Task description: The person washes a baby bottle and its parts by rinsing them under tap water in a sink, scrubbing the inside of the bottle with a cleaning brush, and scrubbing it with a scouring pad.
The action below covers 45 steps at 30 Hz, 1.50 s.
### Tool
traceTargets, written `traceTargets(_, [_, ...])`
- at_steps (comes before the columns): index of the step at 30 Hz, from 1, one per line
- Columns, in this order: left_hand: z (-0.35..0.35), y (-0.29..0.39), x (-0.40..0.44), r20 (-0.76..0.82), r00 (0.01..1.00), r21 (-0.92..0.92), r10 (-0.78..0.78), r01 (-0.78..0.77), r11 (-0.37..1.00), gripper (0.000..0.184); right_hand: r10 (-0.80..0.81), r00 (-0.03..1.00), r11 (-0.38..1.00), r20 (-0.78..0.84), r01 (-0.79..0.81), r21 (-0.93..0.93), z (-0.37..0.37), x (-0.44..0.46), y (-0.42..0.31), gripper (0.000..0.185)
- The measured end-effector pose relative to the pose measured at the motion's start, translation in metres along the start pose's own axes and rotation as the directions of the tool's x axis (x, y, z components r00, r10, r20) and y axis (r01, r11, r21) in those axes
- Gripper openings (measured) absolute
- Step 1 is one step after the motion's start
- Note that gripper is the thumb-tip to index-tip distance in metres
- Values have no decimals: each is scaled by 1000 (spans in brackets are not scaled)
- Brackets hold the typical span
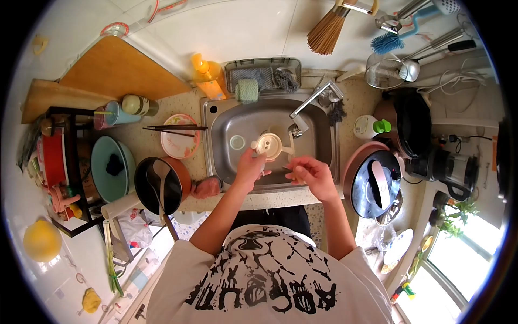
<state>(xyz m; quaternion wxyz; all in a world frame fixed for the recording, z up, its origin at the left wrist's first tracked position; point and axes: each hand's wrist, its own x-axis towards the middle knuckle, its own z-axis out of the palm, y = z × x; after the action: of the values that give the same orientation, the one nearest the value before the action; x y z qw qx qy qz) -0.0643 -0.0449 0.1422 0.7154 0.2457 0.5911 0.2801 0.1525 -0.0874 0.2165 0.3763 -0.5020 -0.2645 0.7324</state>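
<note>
Over the sink (226,175), my left hand (250,168) is closed on a small round off-white plastic piece (268,146) with holes in its middle and an arm sticking out to the right. My right hand (312,175) is beside it, fingers curled and pinched. Whatever those fingers hold is too small to make out. Just beyond the piece hangs the faucet (313,102) spout; I cannot tell whether water runs. A small pale round lid-like thing (237,142) lies on the sink bottom to the left.
Left of the sink are a plate (176,144) with chopsticks (175,128), a dark pot (151,186) with a spoon, and a green bowl (102,162). Behind stand a soap bottle (209,78) and a sponge rack (263,63). A black lid (361,189) lies right.
</note>
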Motion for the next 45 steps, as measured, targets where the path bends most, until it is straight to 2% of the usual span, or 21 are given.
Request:
traceTargets(2, [1, 3, -3, -13, 1000, -18, -8, 8, 1000, 37, -9, 998, 992, 62, 1, 126, -2, -2, -2, 39])
traceTargets(5, [-1, 8, -7, -4, 999, -7, -39, 39, 999, 37, -140, 987, 989, 82, 135, 63, 3, -5, -4, 38])
traceTargets(8, [-2, 12, -10, 8, 999, 23, -49, 49, 999, 37, -146, 989, 989, 31, 146, -15, 3, -6, -2, 41])
traceTargets(11, [0, 11, -11, 14, 1000, 16, -27, 27, 1000, 36, -119, 991, 988, -53, 113, -101, 4, -8, -6, 31])
traceTargets(14, [0, 7, -10, 21, 1000, 7, 13, -13, 1000, 35, -435, 900, 799, -16, 378, -468, -2, -4, 1, 23])
traceTargets(17, [0, 3, -10, 9, 999, -11, 53, -53, 999, 35, -455, 890, 638, 35, 353, -684, 0, -6, -14, 18])
traceTargets(20, [0, 7, -11, -17, 999, -4, 35, -35, 999, 35, -384, 923, 768, -29, 301, -566, -3, -1, 1, 17])
traceTargets(23, [4, 12, -16, -39, 998, -21, 49, -50, 999, 35, -458, 889, 601, 17, 324, -731, 3, 2, -4, 21])
traceTargets(26, [1, 10, -16, -31, 998, -22, 62, -63, 998, 36, -534, 841, 342, 87, 309, -887, 14, 7, -10, 26])
traceTargets(29, [0, 12, -17, -13, 997, -42, 70, -71, 997, 36, -484, 874, 360, 54, 255, -897, 20, 15, -12, 26])
traceTargets(35, [-2, 6, -15, 15, 995, -79, 100, -98, 992, 35, -529, 835, 299, 150, 349, -888, 21, 37, -5, 19])
traceTargets(45, [1, 18, -23, 58, 989, -52, 134, -131, 990, 40, -552, 828, 264, 97, 284, -921, 29, 48, 4, 18])
